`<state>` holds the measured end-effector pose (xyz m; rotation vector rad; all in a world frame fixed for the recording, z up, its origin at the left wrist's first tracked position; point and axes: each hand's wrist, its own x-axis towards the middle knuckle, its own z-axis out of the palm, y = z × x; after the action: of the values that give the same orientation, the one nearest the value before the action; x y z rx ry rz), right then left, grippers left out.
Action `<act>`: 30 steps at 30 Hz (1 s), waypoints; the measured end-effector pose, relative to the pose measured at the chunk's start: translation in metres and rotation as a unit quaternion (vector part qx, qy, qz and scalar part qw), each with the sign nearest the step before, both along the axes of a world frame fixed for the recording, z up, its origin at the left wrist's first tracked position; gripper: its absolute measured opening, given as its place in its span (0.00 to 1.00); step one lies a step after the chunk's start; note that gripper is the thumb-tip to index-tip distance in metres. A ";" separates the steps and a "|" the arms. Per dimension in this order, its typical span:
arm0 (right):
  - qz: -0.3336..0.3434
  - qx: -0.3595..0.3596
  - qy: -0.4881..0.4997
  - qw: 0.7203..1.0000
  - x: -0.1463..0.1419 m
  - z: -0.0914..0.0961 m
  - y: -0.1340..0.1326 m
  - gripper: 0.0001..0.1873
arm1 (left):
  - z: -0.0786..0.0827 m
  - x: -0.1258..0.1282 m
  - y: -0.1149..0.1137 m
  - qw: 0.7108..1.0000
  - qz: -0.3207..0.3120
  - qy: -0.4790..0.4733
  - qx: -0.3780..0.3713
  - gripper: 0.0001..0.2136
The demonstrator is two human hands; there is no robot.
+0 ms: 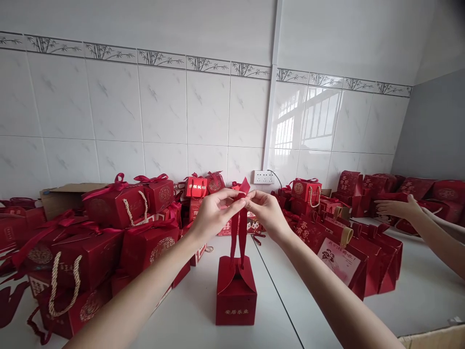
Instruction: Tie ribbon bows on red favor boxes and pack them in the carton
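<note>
A small red gift box [236, 303] with gold lettering stands upright on the white table in front of me. From its folded top a dark red ribbon [242, 237] rises in two strands, pulled up straight. Above the box, my left hand [220, 208] pinches the ribbon's upper part between thumb and fingers. My right hand [265, 208] meets it there, its fingertips closed on the same ribbon. A pointed ribbon end sticks up over the fingers. The exact spot where the fingertips meet is partly hidden.
Stacked red gift boxes [145, 247] with bows and rope handles fill the left side. Red bags [378, 257] stand at the right, near a co-worker's hand [399, 208]. A power strip [263, 177] is on the tiled wall. A cardboard edge [436, 337] shows at the lower right.
</note>
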<state>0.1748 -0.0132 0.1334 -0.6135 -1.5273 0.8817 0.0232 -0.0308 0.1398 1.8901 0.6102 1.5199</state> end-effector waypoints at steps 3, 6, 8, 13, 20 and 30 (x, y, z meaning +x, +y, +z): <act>0.024 0.009 -0.028 0.999 0.006 0.006 -0.002 0.21 | 0.000 0.001 0.002 0.999 0.008 -0.025 -0.021 0.09; 0.077 0.019 -0.061 0.995 0.011 0.012 -0.005 0.19 | -0.003 0.000 0.008 0.997 -0.001 -0.049 -0.061 0.11; 0.078 0.017 -0.069 0.994 0.012 0.013 -0.006 0.18 | -0.004 -0.001 0.009 0.997 -0.007 -0.047 -0.063 0.11; -0.023 0.077 -0.047 0.996 0.007 0.008 -0.006 0.17 | -0.002 0.001 0.006 0.987 -0.026 -0.111 -0.116 0.11; -0.153 0.380 -0.181 0.894 0.010 -0.020 -0.017 0.06 | -0.003 0.002 0.005 0.969 -0.054 -0.167 -0.173 0.12; -0.126 0.276 -0.182 0.935 0.002 -0.024 -0.025 0.06 | -0.003 -0.004 0.003 0.999 -0.014 -0.020 -0.031 0.11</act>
<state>0.1767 -0.0380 0.1098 -0.5541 -1.8749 0.1187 0.0189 -0.0282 0.1370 1.8109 0.6030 1.4990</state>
